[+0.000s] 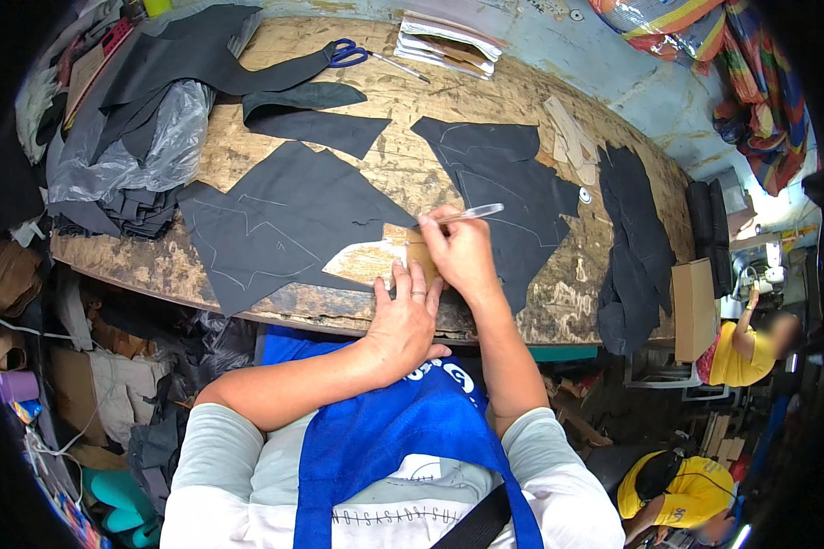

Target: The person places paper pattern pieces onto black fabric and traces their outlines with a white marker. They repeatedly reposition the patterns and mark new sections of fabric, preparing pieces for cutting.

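Observation:
My right hand point(458, 252) is closed around a slim pen point(482, 211), its tip down at the upper edge of a cardboard template point(366, 260). Fingers spread, my left hand point(405, 316) lies flat on the template's near edge and presses it down. Under the template is a dark grey sheet of material point(279, 206) with pale outlines drawn on it. A second dark sheet point(499, 169), also marked with pale lines, lies just beyond and to the right of my right hand.
Blue-handled scissors point(348, 53) and a stack of papers point(449, 44) lie at the back of the worn wooden table point(357, 192). Dark scraps and a plastic bag point(169, 137) crowd the left. More dark material point(636, 247) lies right, near a cardboard box point(696, 311). Two people in yellow are farther right.

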A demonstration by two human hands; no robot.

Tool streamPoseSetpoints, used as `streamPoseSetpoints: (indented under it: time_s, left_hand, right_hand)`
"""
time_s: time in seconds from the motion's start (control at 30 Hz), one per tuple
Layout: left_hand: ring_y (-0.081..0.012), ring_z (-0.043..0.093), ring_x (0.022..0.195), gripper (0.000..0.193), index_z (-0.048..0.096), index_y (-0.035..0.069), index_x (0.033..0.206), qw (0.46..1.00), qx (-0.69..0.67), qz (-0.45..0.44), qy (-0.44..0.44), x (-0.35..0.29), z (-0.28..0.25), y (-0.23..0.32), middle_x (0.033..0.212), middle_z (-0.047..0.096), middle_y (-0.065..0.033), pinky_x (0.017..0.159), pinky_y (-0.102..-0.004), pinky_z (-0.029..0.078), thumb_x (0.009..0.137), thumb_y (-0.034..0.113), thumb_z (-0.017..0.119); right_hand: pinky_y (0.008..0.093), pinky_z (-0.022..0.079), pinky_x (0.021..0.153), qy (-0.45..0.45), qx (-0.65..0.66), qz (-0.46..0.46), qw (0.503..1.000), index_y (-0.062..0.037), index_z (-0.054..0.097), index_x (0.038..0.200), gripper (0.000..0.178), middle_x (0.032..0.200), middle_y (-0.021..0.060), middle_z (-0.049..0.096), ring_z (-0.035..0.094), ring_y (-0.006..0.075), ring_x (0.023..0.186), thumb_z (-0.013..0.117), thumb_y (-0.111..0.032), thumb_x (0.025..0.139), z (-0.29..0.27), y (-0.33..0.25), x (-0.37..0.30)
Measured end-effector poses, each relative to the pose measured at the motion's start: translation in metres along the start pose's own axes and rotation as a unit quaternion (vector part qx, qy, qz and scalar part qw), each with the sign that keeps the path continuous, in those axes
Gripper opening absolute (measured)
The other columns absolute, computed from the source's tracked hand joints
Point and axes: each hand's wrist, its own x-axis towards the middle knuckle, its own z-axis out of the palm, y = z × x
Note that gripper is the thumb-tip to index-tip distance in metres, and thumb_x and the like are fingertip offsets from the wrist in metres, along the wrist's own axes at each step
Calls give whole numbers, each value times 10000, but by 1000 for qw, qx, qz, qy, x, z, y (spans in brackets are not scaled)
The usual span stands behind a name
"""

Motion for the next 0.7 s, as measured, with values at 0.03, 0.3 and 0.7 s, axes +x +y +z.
streamPoseSetpoints:
  time_s: [0.03,0.3,0.7]
  left_hand:
    - [-498,268,1299,978,347,-20,1388,1000,-2,2,-1,0,0,0,1366,302,-356,983,-627,315,717,628,643]
    - [-489,293,1290,955,369,3,1389,1000,9,8,-7,1,-2,-3,1376,312,-342,985,-611,321,722,634,633]
    - [-484,309,1288,929,381,24,1385,1000,17,10,3,0,-6,-2,1375,336,-328,982,-599,330,718,610,654]
  right_hand:
    - [254,494,540,8,-2,21,1000,32,614,866,158,651,61,638,614,113,577,610,-125,886,-4,4,-1]
    - [260,479,542,9,-27,2,1000,50,598,838,179,697,86,630,646,135,618,593,-120,895,-11,8,-11]
    - [353,467,555,46,-78,51,995,23,586,824,146,691,179,624,624,283,593,601,-112,877,-58,4,-73]
